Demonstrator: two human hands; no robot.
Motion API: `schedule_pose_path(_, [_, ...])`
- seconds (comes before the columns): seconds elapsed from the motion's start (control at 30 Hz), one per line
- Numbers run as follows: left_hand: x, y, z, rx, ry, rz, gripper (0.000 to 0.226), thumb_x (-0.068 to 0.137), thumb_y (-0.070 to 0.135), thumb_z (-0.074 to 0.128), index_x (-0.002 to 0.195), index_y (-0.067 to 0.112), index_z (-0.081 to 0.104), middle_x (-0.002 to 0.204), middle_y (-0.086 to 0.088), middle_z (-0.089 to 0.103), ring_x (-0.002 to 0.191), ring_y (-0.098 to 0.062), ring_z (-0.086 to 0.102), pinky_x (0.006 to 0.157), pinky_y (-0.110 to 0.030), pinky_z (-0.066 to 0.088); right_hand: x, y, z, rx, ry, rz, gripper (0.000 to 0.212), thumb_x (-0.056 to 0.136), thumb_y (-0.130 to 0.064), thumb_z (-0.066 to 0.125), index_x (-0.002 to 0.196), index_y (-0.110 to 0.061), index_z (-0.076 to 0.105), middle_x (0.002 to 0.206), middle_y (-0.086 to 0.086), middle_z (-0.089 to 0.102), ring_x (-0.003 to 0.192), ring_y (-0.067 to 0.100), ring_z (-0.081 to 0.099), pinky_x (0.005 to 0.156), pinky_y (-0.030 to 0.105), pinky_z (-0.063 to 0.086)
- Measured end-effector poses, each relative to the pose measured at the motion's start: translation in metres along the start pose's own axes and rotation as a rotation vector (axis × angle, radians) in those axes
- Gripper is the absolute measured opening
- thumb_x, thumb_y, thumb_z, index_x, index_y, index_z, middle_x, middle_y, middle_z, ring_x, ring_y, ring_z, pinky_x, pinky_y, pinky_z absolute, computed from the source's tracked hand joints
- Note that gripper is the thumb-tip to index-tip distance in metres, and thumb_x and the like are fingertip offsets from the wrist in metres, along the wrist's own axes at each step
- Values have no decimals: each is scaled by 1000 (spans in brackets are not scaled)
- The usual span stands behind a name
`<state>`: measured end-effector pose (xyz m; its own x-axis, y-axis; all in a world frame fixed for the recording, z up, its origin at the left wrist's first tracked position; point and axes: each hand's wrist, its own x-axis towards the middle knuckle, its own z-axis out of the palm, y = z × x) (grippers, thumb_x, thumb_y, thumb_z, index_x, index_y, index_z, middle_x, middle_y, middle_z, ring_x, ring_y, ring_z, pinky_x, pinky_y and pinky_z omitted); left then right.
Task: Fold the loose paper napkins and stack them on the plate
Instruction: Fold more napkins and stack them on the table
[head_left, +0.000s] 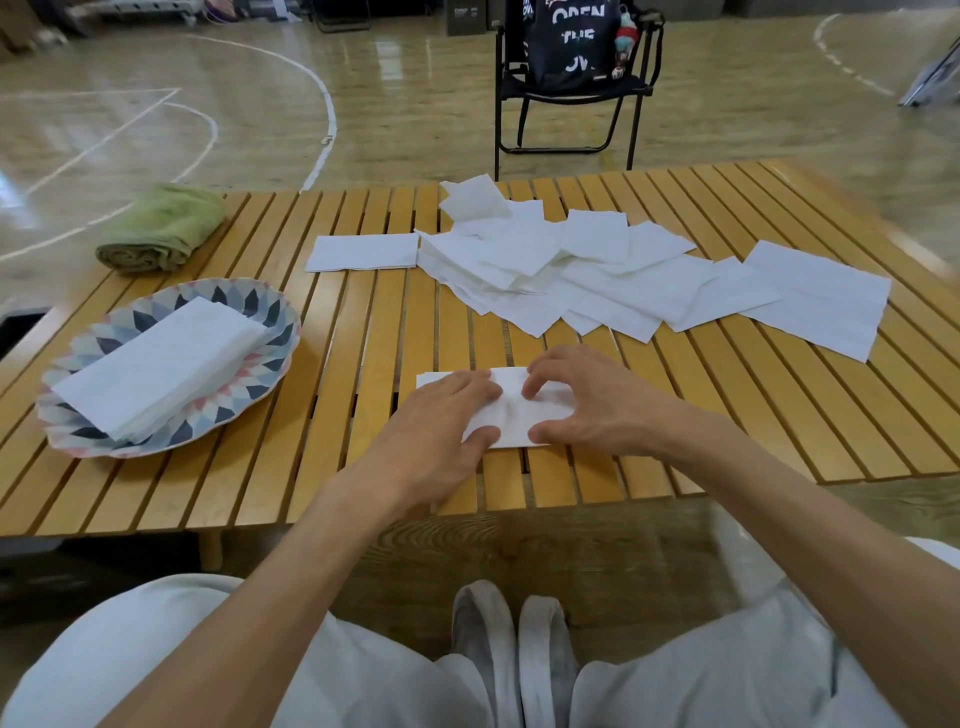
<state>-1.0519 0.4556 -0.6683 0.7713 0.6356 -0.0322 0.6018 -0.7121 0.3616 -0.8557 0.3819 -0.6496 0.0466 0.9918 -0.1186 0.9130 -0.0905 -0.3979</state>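
A folded white napkin (511, 410) lies on the slatted wooden table (363, 364) near its front edge. My left hand (441, 421) presses flat on its left half with straight fingers. My right hand (582, 405) rests on its right half, fingers bent, thumb at the napkin's near edge. A patterned plate (270, 312) at the left holds a stack of folded napkins (161, 364). A spread of several loose napkins (597, 275) covers the far middle and right of the table. One folded napkin (363, 252) lies alone left of that pile.
A rolled green towel (161, 228) sits at the table's far left corner. A black folding chair (571, 83) with a dark bag stands behind the table on the gym floor. My knees and shoes show below the table's front edge.
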Motion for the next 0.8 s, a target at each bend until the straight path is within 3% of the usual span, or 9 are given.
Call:
schedule_pose_path(0.23, [0,3,0,-29,-4,3,50,101,38,49,148,28,36,159,11,27,145,-10,23,117,-28,17,2,4,-3,30,-1,-4,42,80,-43,77,117,-31,61,137,-11,46,123,10,37,96,27,30])
schedule_pose_path(0.7, [3,3,2,14,22,21,48,100,40,50,145,28,39,157,10,32,143,-10,27,116,-30,19,2,7,1,34,-26,-7,39,84,-41,73,119,-31,58,140,-10,43,127,12,35,101,31,30])
schedule_pose_path(0.8, [4,1,2,3,47,26,44,99,40,51,141,28,45,150,10,40,138,-10,34,115,-33,24,4,10,2,98,60,15,31,92,-40,66,120,-30,59,133,-9,49,123,11,41,103,31,34])
